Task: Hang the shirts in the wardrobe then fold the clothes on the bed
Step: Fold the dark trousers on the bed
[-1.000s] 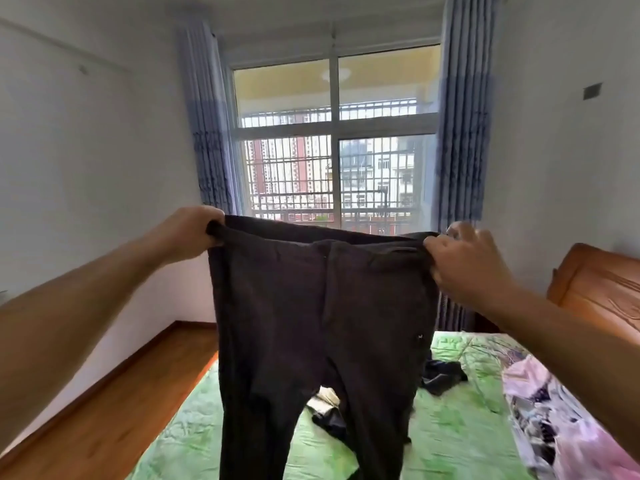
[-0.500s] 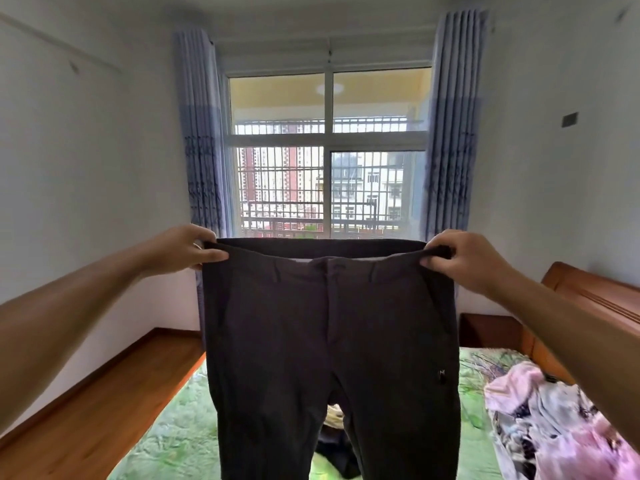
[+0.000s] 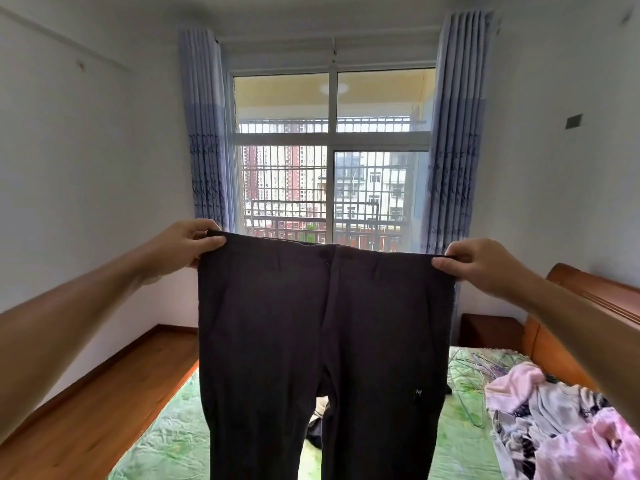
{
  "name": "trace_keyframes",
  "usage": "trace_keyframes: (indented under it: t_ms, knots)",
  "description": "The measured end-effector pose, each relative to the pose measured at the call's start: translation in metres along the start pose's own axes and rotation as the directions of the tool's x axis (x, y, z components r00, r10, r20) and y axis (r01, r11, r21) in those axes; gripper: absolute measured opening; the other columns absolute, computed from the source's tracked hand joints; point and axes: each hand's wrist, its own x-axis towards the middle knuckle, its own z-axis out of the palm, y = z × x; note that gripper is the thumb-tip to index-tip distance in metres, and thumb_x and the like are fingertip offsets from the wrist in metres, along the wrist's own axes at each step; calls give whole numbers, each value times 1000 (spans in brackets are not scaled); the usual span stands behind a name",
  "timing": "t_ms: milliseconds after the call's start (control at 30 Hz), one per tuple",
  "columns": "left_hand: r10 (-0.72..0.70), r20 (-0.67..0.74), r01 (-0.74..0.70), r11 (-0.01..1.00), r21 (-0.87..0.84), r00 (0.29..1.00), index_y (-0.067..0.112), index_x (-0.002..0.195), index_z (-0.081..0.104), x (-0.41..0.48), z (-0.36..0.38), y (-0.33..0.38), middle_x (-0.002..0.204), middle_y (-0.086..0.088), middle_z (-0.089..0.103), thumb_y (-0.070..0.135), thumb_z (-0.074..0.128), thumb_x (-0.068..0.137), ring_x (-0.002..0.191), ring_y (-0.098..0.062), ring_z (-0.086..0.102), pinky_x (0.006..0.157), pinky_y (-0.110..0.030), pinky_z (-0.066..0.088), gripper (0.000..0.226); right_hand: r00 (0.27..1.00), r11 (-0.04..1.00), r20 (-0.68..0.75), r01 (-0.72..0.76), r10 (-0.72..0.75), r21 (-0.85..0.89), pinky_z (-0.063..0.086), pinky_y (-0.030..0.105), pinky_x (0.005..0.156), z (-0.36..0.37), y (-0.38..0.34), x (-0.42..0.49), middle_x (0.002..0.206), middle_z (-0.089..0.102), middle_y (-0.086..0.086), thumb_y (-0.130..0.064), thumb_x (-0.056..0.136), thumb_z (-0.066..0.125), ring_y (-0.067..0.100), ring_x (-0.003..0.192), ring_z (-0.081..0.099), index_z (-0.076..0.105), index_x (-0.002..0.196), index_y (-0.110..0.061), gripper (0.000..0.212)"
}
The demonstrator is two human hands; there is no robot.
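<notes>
**Dark trousers (image 3: 325, 341) held up by waistband**

The trousers hang at centre, above the bed (image 3: 166, 445) at 6 o'clock. The left hand (image 3: 180, 247) pinches the waistband corner at 9 o'clock and the right hand (image 3: 481, 265) the corner at 3 o'clock, with fingers (image 3: 211, 241) curled on cloth. Judged soft, limp and light, not slippery; best held at the waistband corners. Loose clothes (image 3: 561, 427) lie at 4 o'clock

The trousers (image 3: 325, 341) run off the bottom edge and hide the middle of the bed (image 3: 166, 441). A dark garment (image 3: 313, 436) shows only in the gap between the legs. The trouser label (image 3: 418, 393) is too small to read. The pink bundle (image 3: 561, 431) is cut off at the right and bottom edges. Fingertips of the left grip (image 3: 180, 247) and right grip (image 3: 479, 265) lie behind the waistband.
</notes>
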Motion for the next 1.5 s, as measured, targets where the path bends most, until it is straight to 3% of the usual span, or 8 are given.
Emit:
trace_keyframes:
  t_ms: [100,267,400,567,900,1167,1300,1500]
  knots:
    - [-15,26,14,1000,11,1000,20,92,72,-5,-4,-1,93,-5,72,18,58,101,85,-18,68,74,-33,58,17,996,981,69,-61,49,183,59,36,69,1,1,-1,73,74,-2,-31,92,72,14,65,72,75,78,-31,14]
    - [-40,-11,40,999,13,999,15,95,71,-11,-2,1,96,-9,66,10,54,103,83,-19,60,79,-43,57,20,972,945,229,-118,48,306,57,26,69,11,-1,-2,87,76,-3,-8,97,63,13,77,69,76,95,-40,35]
    - [-66,-18,67,995,77,998,7,97,68,-13,-4,3,95,-13,66,9,53,102,84,-21,62,81,-45,58,16,956,982,293,-78,25,171,52,22,66,14,-4,-9,81,73,-7,-19,98,64,8,70,68,76,88,-35,22]
    - [-146,14,145,987,64,989,3,100,67,-16,-2,3,94,-11,72,10,52,103,89,-23,70,84,-42,61,17,988,984,108,-125,111,130,47,29,60,22,0,-16,62,68,-5,-31,95,68,6,55,64,68,70,-21,27]
    - [-226,86,231,972,-50,970,-2,103,63,-22,26,-4,104,-22,68,23,60,99,98,-30,67,83,-39,58,25,925,701,108,-348,363,622,55,28,58,34,6,-28,69,70,3,-27,88,76,15,65,67,76,71,-19,19]
    - [-354,46,357,927,-118,934,7,91,58,-17,64,-4,77,-10,61,15,69,94,53,-9,63,49,-24,53,13,802,468,135,-466,582,751,41,26,48,54,1,-28,74,57,6,1,85,66,15,60,52,62,72,-22,27]
    - [-335,86,344,887,-307,938,8,92,57,-18,104,20,79,-12,66,8,70,91,59,-16,70,52,-29,57,13,811,308,302,-493,501,813,53,29,47,61,-36,-30,71,66,8,7,91,50,13,55,63,73,66,-12,40]
    - [-174,114,205,892,-403,978,7,97,58,-31,175,81,92,-23,70,-2,64,94,77,-29,72,64,-42,62,11,849,263,463,-522,255,811,62,51,73,63,-109,-31,89,70,28,13,86,38,43,83,73,72,100,9,37]
